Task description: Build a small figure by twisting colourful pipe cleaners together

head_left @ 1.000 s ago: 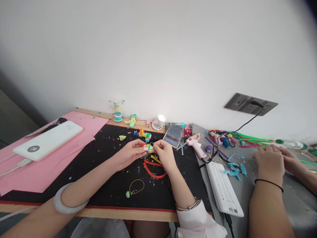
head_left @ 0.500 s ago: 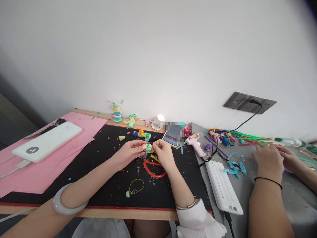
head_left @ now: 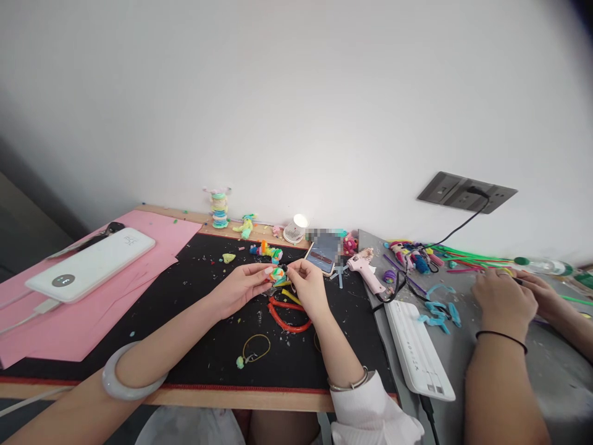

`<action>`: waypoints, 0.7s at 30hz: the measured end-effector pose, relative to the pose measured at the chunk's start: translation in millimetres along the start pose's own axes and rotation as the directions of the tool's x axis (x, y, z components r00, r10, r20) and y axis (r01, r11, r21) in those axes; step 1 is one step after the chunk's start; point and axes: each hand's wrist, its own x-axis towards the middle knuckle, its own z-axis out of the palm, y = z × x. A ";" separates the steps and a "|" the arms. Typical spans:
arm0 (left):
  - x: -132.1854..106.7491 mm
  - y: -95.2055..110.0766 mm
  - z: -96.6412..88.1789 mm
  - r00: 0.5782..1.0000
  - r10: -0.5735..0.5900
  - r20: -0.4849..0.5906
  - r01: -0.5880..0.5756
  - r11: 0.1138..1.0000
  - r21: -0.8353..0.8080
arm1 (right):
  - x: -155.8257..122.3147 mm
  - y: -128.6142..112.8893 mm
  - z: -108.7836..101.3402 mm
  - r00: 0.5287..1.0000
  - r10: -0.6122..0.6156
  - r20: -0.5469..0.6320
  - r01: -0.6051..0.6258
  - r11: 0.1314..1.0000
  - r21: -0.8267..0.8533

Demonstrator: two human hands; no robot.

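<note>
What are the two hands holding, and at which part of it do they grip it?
The left hand and the right hand together pinch one small multicoloured fuzzy piece by its opposite sides, with the fingers.

The mat [head_left: 199,346] on the worktop [head_left: 208,399] is black, flecked with pale scraps; the paper [head_left: 69,327] at the worktop's left edge is pink, the power bank [head_left: 90,262] on it white; the fuzzy piece [head_left: 278,275] is striped orange, green, yellow and blue; the loop [head_left: 285,319] is red; the glue gun [head_left: 365,269] pink; the keyboard [head_left: 417,353] white; the pipe cleaners [head_left: 472,256] near the right edge mostly green.
</note>
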 end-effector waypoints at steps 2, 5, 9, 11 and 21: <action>0.5 -0.5 -0.6 1.000 -0.001 0.000 0.001 1.000 -0.001 | -0.2 -0.8 -0.3 1.000 -0.024 -0.019 0.024 1.000 -0.004; 0.5 -0.9 -1.3 1.000 0.000 0.005 0.000 1.000 0.002 | -0.9 -2.4 -0.8 0.998 -0.048 -0.032 0.048 0.999 -0.011; -0.4 -0.4 -0.2 1.000 0.006 0.004 -0.007 0.999 0.034 | -1.3 -3.7 -2.0 0.998 -0.054 -0.038 0.053 0.998 -0.018; -0.8 0.1 0.5 1.000 0.016 -0.001 -0.015 0.998 0.056 | -1.0 -3.5 -2.5 0.998 -0.051 -0.040 0.051 0.999 -0.017; -2.4 2.6 -0.8 0.997 0.079 0.020 -0.079 0.997 -0.026 | -0.9 -2.6 -2.2 0.995 -0.047 0.086 0.051 0.998 -0.040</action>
